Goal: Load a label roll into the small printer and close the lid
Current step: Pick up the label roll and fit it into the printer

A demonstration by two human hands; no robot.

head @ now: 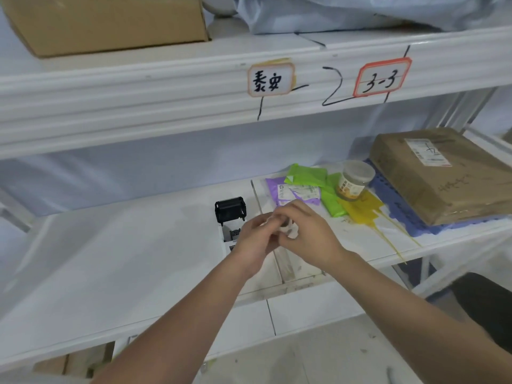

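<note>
Hands meet over the shelf (pixel 124 245): I see my left hand (pixel 256 242) and right hand (pixel 310 234) pinching a white label roll (pixel 288 228) (mostly hidden) beside the open-lidded printer (pixel 231 217).

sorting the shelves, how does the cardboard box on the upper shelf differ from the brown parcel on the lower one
The cardboard box sits on the upper shelf at the left; the brown parcel lies on the lower shelf at the right. The cardboard box shows bare faces, while the brown parcel carries a white shipping label and handwriting. The cardboard box rests straight on the shelf; the brown parcel lies on a blue mat. Both are brown.
</note>
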